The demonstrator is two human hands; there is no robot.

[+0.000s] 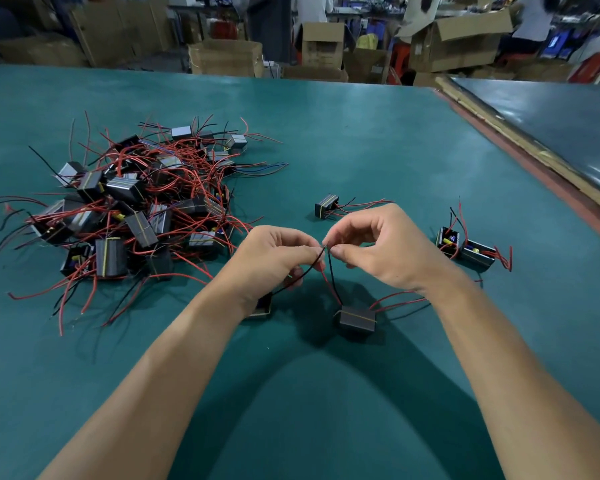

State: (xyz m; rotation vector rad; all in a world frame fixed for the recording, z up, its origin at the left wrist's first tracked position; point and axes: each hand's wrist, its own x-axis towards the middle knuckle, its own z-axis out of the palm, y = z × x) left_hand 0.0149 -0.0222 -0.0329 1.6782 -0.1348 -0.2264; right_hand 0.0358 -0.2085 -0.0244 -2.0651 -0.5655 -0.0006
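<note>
One black wire (332, 271) and another black wire (302, 273) meet at their tips. There the left hand (278, 254) and the right hand (378, 244) each pinch an end between thumb and forefinger, fingertips nearly touching. Below the pinch, the first wire runs down to a small black box (357, 318) on the green table (361, 140). The second wire leads to a second box (262, 306), half hidden under the left wrist. A lone box (326, 206) lies just beyond the pinch. A tangled pile (136, 209) of boxes and red leads sits well off to its left, and two open boxes (465, 245) lie to its right.
</note>
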